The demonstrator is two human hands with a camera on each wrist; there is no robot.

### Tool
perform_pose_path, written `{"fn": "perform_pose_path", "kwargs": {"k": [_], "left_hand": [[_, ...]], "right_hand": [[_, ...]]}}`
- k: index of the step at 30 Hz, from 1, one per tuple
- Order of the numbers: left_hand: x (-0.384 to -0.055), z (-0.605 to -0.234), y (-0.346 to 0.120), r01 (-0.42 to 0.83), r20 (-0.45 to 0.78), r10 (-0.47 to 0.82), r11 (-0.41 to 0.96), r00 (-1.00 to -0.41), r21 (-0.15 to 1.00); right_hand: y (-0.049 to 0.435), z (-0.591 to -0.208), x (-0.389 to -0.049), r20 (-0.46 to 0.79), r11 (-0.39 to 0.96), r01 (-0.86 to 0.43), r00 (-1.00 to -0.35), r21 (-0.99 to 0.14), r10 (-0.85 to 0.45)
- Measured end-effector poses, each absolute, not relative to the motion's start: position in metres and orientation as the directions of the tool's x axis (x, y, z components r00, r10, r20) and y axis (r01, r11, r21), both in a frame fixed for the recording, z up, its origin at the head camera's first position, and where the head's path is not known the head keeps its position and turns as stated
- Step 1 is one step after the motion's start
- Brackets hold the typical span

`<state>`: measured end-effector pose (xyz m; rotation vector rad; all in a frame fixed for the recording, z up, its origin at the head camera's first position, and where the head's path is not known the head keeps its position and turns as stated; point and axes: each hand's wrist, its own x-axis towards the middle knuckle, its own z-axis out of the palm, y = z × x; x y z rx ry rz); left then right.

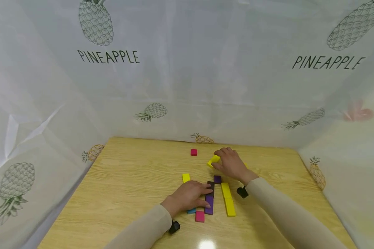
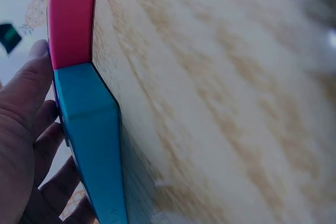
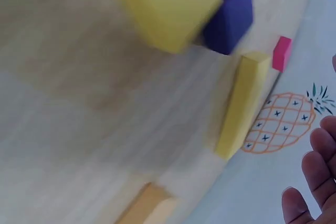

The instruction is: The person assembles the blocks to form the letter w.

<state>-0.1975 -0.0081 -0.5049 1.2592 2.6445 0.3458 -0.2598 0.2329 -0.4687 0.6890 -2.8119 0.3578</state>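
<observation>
So take the purple block (image 1: 210, 201) as your reference. The left grip (image 1: 187, 196) doesn't look clamped on anything: thumb laid on that block, fingertips on the dark block (image 1: 210, 194) just beyond it. I'd go light on the pressure there, or the pink block (image 1: 199, 217) left of the purple block's near end could get nudged. The right grip (image 1: 232, 164) looks empty, fingers relaxed, right by the loose yellow block (image 1: 214, 159), which lies on the tabletop (image 1: 127, 193) well beyond the purple block. Can't tell if they touch. Imo pinch its long sides and lift, don't drag: the small purple square (image 1: 217, 179) sits in between. Also mind the yellow pair (image 1: 227, 199) right of the purple block.
</observation>
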Motion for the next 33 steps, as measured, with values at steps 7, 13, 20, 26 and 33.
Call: {"fn": "perform_pose_path", "kwargs": {"k": [7,13,20,26,33], "left_hand": [[-0.197,-0.503,-0.009,0.764,-0.044,0.798,0.589,-0.601,0.264],[-0.195,-0.504,-0.01,0.777,-0.032,0.808,0.576,-0.588,0.254],[-0.194,-0.505,-0.01,0.78,-0.032,0.808,0.577,-0.588,0.243],[-0.193,-0.506,-0.008,0.781,-0.027,0.809,0.575,-0.587,0.245],[-0.193,-0.506,-0.011,0.774,-0.019,0.802,0.583,-0.598,0.245]], "right_hand": [[0.202,-0.462,-0.29,0.22,0.848,-0.5,-0.86,-0.177,-0.461],[0.183,-0.468,-0.31,0.189,0.852,-0.507,-0.856,-0.128,-0.481],[0.168,-0.475,-0.326,0.118,0.862,-0.504,-0.861,-0.06,-0.495],[0.163,-0.48,-0.327,0.085,0.867,-0.497,-0.863,0.027,-0.498],[0.16,-0.481,-0.322,0.013,0.846,-0.533,-0.846,-0.021,-0.533]]}}
